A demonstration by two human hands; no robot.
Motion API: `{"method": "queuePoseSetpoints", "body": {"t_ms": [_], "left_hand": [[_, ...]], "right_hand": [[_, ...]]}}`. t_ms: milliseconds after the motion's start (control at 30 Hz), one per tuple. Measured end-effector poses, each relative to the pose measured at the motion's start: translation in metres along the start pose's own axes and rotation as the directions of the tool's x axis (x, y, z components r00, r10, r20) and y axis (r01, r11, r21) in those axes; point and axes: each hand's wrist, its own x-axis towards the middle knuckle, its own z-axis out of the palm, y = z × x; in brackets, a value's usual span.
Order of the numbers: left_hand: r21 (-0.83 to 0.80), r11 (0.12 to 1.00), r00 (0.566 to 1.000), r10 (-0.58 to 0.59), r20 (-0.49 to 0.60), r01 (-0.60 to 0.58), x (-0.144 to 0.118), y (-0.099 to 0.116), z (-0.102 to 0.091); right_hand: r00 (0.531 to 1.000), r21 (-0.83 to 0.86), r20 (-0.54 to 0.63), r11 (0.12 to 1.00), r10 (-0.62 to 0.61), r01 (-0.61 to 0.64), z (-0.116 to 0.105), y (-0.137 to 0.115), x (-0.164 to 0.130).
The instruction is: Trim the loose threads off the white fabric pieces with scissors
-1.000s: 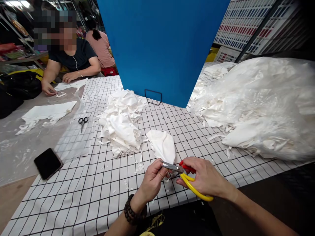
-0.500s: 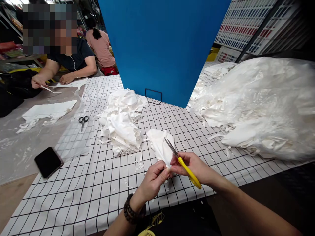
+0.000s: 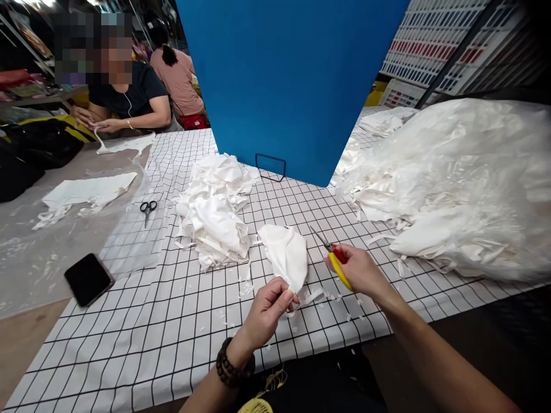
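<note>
My left hand [image 3: 267, 308] pinches the near corner of a white fabric piece [image 3: 284, 253] that lies on the black-and-white grid tablecloth [image 3: 163, 321]. A thin white strip [image 3: 310, 297] trails from that corner toward the right. My right hand [image 3: 358, 269] grips yellow-and-red scissors [image 3: 332, 257], blades pointing up and left, held a short way to the right of the fabric piece. A wooden bead bracelet sits on my left wrist.
A heap of white fabric pieces [image 3: 215, 212] lies left of centre, and a large pile of white fabric under plastic [image 3: 456, 183] fills the right. A blue board [image 3: 288, 80] stands behind. Black scissors [image 3: 147, 209] and a phone [image 3: 88, 279] lie left. Another person [image 3: 124, 100] handles fabric at far left.
My right hand has drawn the scissors away from the fabric corner, up and to the right. A cut strip now hangs by my left hand's fingers. The other person's hands have shifted.
</note>
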Motion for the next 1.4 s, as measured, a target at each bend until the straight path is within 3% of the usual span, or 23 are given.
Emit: {"method": "queuePoseSetpoints", "body": {"t_ms": [67,167,333,467,533,633,700,800,833,867,933,967,1000,1067,1133,1233,1300,1400], "left_hand": [[-0.018,1.000,1.000,-0.005,-0.003,0.005,-0.002,-0.002,-0.004],[0.002,1.000,0.999,0.008,-0.048,-0.008,-0.006,-0.008,-0.012],[0.000,1.000,0.991,0.031,-0.130,-0.031,-0.017,-0.016,-0.020],[0.131,0.989,0.982,0.084,-0.171,-0.062,-0.022,-0.009,-0.030],[0.303,0.948,0.966,0.167,-0.197,-0.102,-0.017,-0.001,-0.043],[0.552,0.825,0.932,0.285,-0.225,-0.119,0.002,0.015,-0.066],[0.688,0.725,0.902,0.316,-0.293,-0.030,0.016,0.027,-0.075],[0.780,0.603,0.784,0.398,-0.477,0.168,0.027,0.041,-0.062],[0.764,0.621,0.764,0.402,-0.505,0.178,0.027,0.044,-0.051],[0.721,0.677,0.786,0.361,-0.502,0.149,0.026,0.044,-0.038],[0.499,0.863,0.912,0.138,-0.386,0.081,0.023,0.040,-0.008],[0.321,0.941,0.956,-0.007,-0.293,0.105,0.022,0.035,0.006],[0.124,0.978,0.967,-0.138,-0.212,0.167,0.022,0.029,0.019],[-0.238,0.930,0.939,-0.317,-0.135,0.280,0.026,0.015,0.037],[-0.463,0.842,0.912,-0.382,-0.149,0.277,0.030,0.005,0.044],[-0.521,0.824,0.911,-0.367,-0.187,0.225,0.029,0.002,0.042],[-0.476,0.854,0.920,-0.338,-0.199,0.211,0.025,0.005,0.037],[-0.389,0.896,0.929,-0.309,-0.204,0.213,0.016,0.013,0.029]], "right_hand": [[0.996,-0.177,-0.084,0.984,0.022,-0.036,-0.014,0.011,0.011],[0.997,-0.172,-0.062,0.985,-0.043,0.032,-0.012,0.013,0.030],[0.952,-0.056,0.176,0.964,-0.248,0.262,0.039,-0.016,0.073],[0.915,-0.003,0.277,0.952,-0.293,0.305,0.064,-0.035,0.105],[0.915,0.036,0.279,0.955,-0.291,0.293,0.055,-0.039,0.113],[0.921,0.126,0.254,0.954,-0.295,0.271,0.018,-0.043,0.108],[0.922,0.215,0.234,0.941,-0.309,0.261,-0.010,-0.046,0.092],[0.925,0.445,0.240,0.880,-0.294,0.164,-0.031,-0.050,0.058],[0.928,0.511,0.249,0.852,-0.278,0.118,-0.032,-0.052,0.046],[0.930,0.558,0.261,0.826,-0.259,0.074,-0.029,-0.053,0.034],[0.937,0.603,0.270,0.797,-0.221,0.014,-0.016,-0.055,0.010],[0.941,0.615,0.270,0.788,-0.204,-0.006,-0.008,-0.056,-0.001],[0.944,0.620,0.269,0.784,-0.191,-0.018,0.001,-0.055,-0.012],[0.951,0.607,0.257,0.795,-0.172,-0.020,0.016,-0.050,-0.032],[0.951,0.557,0.265,0.830,-0.158,-0.017,0.026,-0.041,-0.046],[0.952,0.474,0.275,0.880,-0.135,-0.013,0.032,-0.023,-0.050],[0.968,0.462,0.205,0.886,-0.144,0.034,0.031,-0.016,-0.044],[0.955,0.454,0.144,0.875,-0.260,0.169,0.031,-0.018,-0.027]]}}
